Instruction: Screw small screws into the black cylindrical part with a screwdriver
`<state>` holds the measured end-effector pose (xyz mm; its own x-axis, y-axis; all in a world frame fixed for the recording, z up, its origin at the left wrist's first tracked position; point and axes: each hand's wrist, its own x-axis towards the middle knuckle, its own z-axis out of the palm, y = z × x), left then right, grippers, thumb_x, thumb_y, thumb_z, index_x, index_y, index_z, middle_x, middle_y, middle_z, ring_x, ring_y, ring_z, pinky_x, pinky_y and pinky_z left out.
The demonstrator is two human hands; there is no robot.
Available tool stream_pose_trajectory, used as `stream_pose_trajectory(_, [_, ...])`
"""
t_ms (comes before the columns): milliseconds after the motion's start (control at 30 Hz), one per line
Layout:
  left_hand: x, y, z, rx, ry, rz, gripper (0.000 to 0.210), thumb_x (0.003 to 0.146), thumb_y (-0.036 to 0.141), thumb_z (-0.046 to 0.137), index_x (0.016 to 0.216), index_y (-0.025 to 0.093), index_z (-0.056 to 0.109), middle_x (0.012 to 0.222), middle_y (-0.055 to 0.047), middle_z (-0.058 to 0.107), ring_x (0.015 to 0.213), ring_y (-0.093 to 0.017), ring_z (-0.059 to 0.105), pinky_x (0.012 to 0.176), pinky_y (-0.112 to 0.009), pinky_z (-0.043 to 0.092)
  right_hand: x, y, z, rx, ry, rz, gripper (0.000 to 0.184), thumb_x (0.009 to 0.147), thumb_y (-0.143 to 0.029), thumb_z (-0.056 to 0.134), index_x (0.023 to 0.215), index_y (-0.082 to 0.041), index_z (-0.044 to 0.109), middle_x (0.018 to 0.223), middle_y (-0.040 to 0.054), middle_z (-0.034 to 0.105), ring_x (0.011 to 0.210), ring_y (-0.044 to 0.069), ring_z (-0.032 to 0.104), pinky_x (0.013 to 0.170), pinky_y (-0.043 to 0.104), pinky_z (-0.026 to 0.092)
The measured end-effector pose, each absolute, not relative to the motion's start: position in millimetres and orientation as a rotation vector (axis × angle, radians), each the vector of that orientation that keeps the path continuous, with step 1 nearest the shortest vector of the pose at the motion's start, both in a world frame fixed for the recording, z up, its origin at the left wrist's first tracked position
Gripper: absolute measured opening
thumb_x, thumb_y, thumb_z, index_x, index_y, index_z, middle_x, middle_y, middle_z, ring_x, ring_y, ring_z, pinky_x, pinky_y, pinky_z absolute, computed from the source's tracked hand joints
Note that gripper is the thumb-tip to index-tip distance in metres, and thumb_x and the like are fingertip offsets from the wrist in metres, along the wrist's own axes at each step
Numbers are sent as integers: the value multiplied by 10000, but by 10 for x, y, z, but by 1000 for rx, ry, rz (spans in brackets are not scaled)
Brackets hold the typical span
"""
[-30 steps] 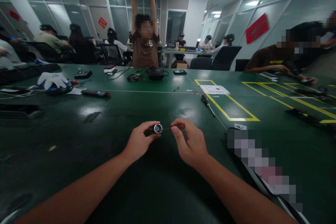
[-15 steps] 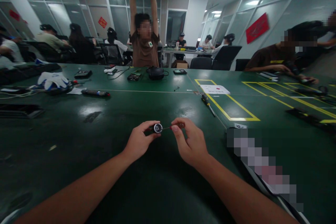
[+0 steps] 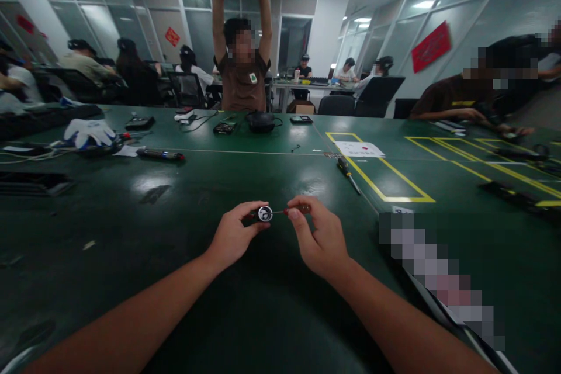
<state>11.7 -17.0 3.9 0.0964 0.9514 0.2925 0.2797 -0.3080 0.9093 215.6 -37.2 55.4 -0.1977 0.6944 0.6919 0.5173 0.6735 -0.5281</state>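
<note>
My left hand [image 3: 234, 234] is closed around a small dark cylinder [image 3: 265, 214] with a silvery ring-shaped end, which faces the camera. Between finger and thumb of my right hand [image 3: 319, 234] is the reddish handle of a small screwdriver [image 3: 302, 208]. Its thin shaft points left and its tip meets the rim of the cylinder's open end; whether it reaches inside is too small to tell. Both hands are held above the green table [image 3: 245, 315]. A larger black and yellow screwdriver [image 3: 347, 174] lies beyond my right hand.
White gloves [image 3: 90, 133] and a dark pen-shaped tool [image 3: 160, 154] lie at the left. A white paper [image 3: 359, 149] rests by yellow tape outlines. Across the table sit a black pouch [image 3: 260, 121] and a person [image 3: 245, 85] with raised arms. A pixelated object lies at the right.
My hands stay almost in place; the screwdriver and cylinder have shifted very slightly. Across the table, the person's raised arms have spread a little wider.
</note>
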Motion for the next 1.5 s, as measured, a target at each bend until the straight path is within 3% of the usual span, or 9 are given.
stream_pose_trajectory(133, [116,-162,27,1701,1231,1237,389,800,199,769,1182,263,737,1227,-65,728,1142,-267,674,1043,-455,503,2163,-357,543,-985,-1887,218,131,1010,-289,520,1052,-219,623,898,49,727,806,197,697,738,325,524])
stream_pose_trajectory(300, [96,-149,-1,1709,1214,1236,394,804,212,771,1193,263,732,1237,-70,723,1149,-269,671,1048,-459,497,2159,-373,567,-984,-1917,365,143,1017,-279,501,1086,-227,615,781,0,700,645,156,663,634,283,490])
stream_pose_trajectory(467, [88,-144,4,1669,1213,1242,382,809,211,758,1188,243,733,1237,-79,722,1152,-274,672,1056,-463,492,2157,-396,617,-831,-2019,398,116,966,-302,589,1030,-224,647,878,20,714,751,165,671,697,287,504])
stream_pose_trajectory(600, [109,-141,17,1651,1222,1244,383,805,223,763,1187,239,733,1238,-78,723,1162,-277,669,1060,-458,490,2158,-402,619,-745,-2024,397,236,1014,-352,515,925,-224,692,767,11,686,689,158,635,671,291,478])
stream_pose_trajectory(833, [107,-142,22,1687,1243,1253,386,787,189,767,1168,246,743,1215,-64,731,1139,-267,675,1057,-450,490,2147,-334,474,-1009,-1712,583,173,1001,-348,544,1099,-234,629,868,27,711,764,185,686,678,296,502])
stream_pose_trajectory(1000, [88,-139,4,1747,1236,1269,372,785,176,769,1149,252,752,1230,-56,717,1147,-252,667,1062,-439,483,2126,-263,448,-1003,-1578,711,223,1016,-416,531,1055,-232,652,898,29,718,829,193,702,771,324,522])
stream_pose_trajectory(1167, [86,-149,17,1798,1246,1266,389,796,167,763,1170,271,747,1249,-46,709,1170,-246,654,1070,-436,476,2120,-228,502,-1010,-1446,749,263,1024,-431,489,973,-218,635,828,20,690,753,177,670,724,314,521])
stream_pose_trajectory(1500, [82,-141,21,1779,1266,1268,386,802,192,765,1178,273,739,1251,-45,712,1156,-252,661,1038,-430,495,2139,-327,498,-1000,-1683,460,184,1044,-356,475,1059,-235,613,827,10,697,745,173,678,705,304,491])
